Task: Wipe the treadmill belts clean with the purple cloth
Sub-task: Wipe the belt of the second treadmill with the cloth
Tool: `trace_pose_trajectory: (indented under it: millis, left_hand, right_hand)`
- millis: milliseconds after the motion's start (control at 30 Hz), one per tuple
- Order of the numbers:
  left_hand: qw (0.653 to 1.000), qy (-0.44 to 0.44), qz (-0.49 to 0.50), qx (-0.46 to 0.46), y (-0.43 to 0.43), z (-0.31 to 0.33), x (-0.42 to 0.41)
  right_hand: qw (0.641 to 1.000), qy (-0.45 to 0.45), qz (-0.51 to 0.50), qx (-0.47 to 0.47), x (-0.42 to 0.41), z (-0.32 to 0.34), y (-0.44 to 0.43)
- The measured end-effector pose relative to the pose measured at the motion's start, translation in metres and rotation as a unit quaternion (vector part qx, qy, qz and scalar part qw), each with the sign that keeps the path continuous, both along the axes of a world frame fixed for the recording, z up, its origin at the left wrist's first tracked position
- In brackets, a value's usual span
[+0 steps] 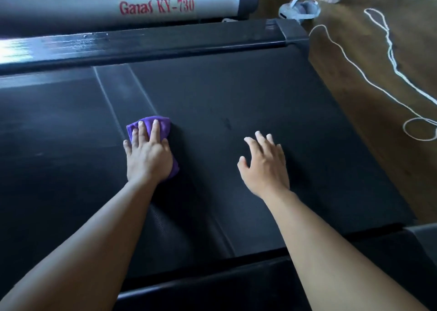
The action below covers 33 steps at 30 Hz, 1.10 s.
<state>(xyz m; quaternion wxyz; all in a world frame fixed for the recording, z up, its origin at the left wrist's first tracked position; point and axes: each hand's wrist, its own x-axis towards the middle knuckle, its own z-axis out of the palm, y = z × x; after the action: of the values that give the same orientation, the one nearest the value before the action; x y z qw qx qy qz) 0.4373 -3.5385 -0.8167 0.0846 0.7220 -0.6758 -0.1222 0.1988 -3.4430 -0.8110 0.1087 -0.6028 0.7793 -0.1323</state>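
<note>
The black treadmill belt (236, 102) fills most of the view. A folded purple cloth (163, 122) lies on it left of the middle, and my left hand (147, 154) presses flat on top of it, fingers spread over the fabric. Only the cloth's far edge and a strip at the right of my palm show. My right hand (264, 166) is over the bare belt to the right, fingers apart and holding nothing; whether it touches the belt I cannot tell.
A glossy black side rail (151, 44) runs along the far edge, with a grey frame tube (94, 10) marked in red letters behind it. On the wooden floor at right lie a white cord (391, 57) and a light blue sandal (299, 9).
</note>
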Motion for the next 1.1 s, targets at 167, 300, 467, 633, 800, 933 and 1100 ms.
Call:
trace_pose_trajectory:
  millis: [167, 300, 467, 633, 800, 933, 1100]
  left_hand:
    - [1.000, -0.003, -0.015, -0.010, -0.058, -0.003, -0.006]
    - [0.999, -0.010, -0.044, -0.013, -0.104, -0.003, -0.027]
    - [0.987, -0.030, -0.153, -0.037, -0.114, -0.004, -0.091]
    - [0.950, -0.011, -0.310, -0.048, -0.044, -0.005, -0.122]
    - [0.950, -0.025, -0.309, -0.042, -0.012, -0.005, -0.039]
    - [0.975, -0.016, -0.220, -0.042, -0.041, -0.008, 0.036]
    - [0.994, -0.017, -0.095, -0.041, -0.122, -0.013, 0.055]
  right_hand:
    - [0.998, 0.048, -0.036, -0.012, 0.009, -0.014, -0.012]
    - [0.997, 0.063, -0.043, -0.021, 0.008, -0.018, -0.012]
    - [0.996, 0.071, -0.049, -0.021, 0.007, -0.021, -0.013]
    - [0.996, 0.072, -0.051, 0.000, 0.007, -0.019, -0.016]
    - [0.996, 0.069, -0.060, 0.010, 0.009, -0.017, -0.015]
    - [0.996, 0.071, -0.058, 0.005, 0.008, -0.018, -0.016]
    - [0.995, 0.082, -0.060, -0.009, 0.009, -0.021, -0.016]
